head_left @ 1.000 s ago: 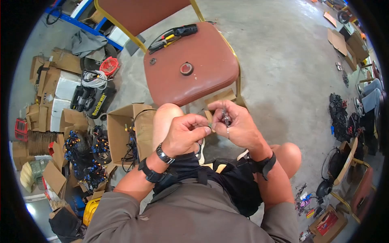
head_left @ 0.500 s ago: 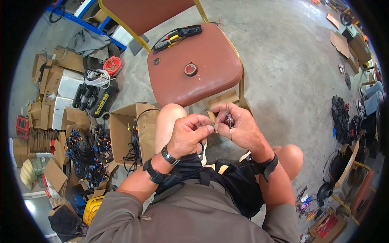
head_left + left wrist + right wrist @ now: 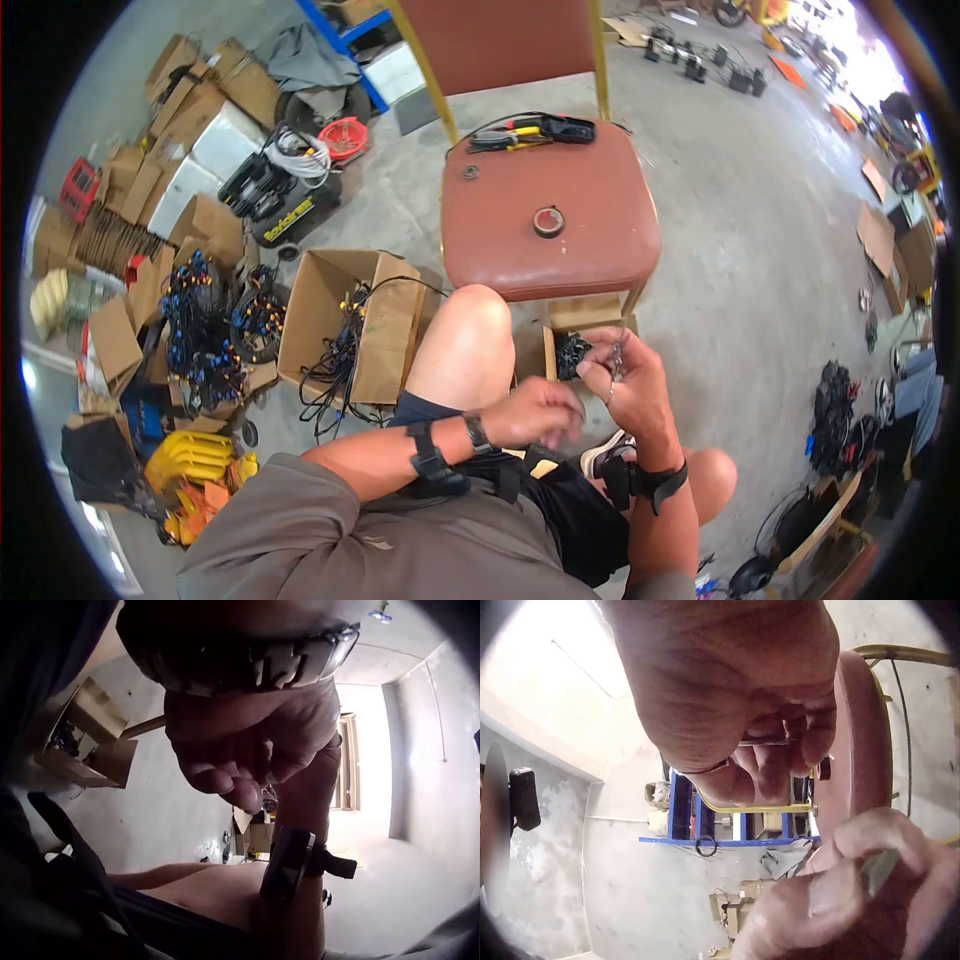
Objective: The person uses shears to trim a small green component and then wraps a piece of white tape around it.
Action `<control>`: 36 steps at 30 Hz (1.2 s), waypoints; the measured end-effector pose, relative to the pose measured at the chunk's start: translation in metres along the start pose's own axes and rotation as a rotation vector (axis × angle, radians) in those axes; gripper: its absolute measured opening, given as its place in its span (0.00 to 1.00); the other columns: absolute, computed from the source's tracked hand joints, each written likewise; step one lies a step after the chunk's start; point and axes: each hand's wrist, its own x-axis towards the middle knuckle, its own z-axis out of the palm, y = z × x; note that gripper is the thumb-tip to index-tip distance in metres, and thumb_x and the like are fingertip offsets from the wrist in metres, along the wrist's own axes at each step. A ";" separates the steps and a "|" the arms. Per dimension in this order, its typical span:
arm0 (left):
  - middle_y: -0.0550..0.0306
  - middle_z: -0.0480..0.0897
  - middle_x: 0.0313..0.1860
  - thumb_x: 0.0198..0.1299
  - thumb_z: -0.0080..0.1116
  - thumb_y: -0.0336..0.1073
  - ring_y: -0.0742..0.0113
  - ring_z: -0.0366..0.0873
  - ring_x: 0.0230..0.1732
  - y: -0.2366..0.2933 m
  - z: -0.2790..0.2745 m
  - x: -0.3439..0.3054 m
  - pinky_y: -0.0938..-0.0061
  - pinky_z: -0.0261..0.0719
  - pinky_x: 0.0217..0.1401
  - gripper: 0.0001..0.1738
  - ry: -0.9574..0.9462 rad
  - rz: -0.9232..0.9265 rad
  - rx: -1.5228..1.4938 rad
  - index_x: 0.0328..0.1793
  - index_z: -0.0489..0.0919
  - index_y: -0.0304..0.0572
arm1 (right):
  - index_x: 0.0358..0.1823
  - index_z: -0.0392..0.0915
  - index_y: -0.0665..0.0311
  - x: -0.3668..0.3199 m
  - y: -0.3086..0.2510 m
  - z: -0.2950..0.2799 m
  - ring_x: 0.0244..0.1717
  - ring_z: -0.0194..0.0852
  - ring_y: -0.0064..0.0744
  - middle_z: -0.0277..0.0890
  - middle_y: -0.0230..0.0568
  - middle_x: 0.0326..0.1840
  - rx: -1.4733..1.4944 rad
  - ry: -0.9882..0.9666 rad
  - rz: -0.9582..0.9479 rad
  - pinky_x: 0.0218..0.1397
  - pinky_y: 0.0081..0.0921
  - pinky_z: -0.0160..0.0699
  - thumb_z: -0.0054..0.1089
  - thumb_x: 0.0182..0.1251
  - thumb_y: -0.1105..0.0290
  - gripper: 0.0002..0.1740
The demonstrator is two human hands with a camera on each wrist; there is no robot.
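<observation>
Concrete floor (image 3: 735, 190); brown chair (image 3: 500, 245) bearing tape roll (image 3: 547, 222). Left hand (image 3: 537, 412): pinches small green piece (image 3: 879, 871). Right hand (image 3: 632, 388): fingers curl round small metal tool (image 3: 617, 362).

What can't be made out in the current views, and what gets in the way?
Head: left hand's fingertips, blurred.
Head: metal tool's type, too small, partly covered by the right hand.
Right wrist: green piece's full shape, behind left-hand fingers.
Head: small box's dark contents, too small, partly behind the right hand.
</observation>
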 end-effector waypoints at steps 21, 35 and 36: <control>0.53 0.85 0.36 0.64 0.62 0.25 0.67 0.84 0.35 0.034 -0.028 -0.010 0.78 0.80 0.34 0.04 0.333 0.324 -0.337 0.44 0.83 0.34 | 0.41 0.81 0.61 -0.012 -0.001 -0.001 0.33 0.80 0.45 0.79 0.36 0.27 -0.683 -0.052 -0.190 0.38 0.40 0.80 0.78 0.45 0.61 0.23; 0.51 0.87 0.39 0.61 0.63 0.22 0.68 0.84 0.33 0.035 -0.024 -0.003 0.74 0.85 0.39 0.06 0.303 0.268 -0.386 0.45 0.83 0.35 | 0.29 0.75 0.61 -0.003 0.003 0.008 0.31 0.78 0.47 0.79 0.38 0.23 -0.735 -0.011 -0.362 0.35 0.42 0.78 0.75 0.46 0.63 0.16; 0.51 0.87 0.39 0.61 0.63 0.22 0.68 0.84 0.33 0.035 -0.024 -0.003 0.74 0.85 0.39 0.06 0.307 0.263 -0.380 0.44 0.83 0.35 | 0.29 0.75 0.61 -0.003 0.002 0.009 0.30 0.78 0.47 0.79 0.38 0.23 -0.733 -0.008 -0.357 0.35 0.42 0.78 0.75 0.46 0.63 0.16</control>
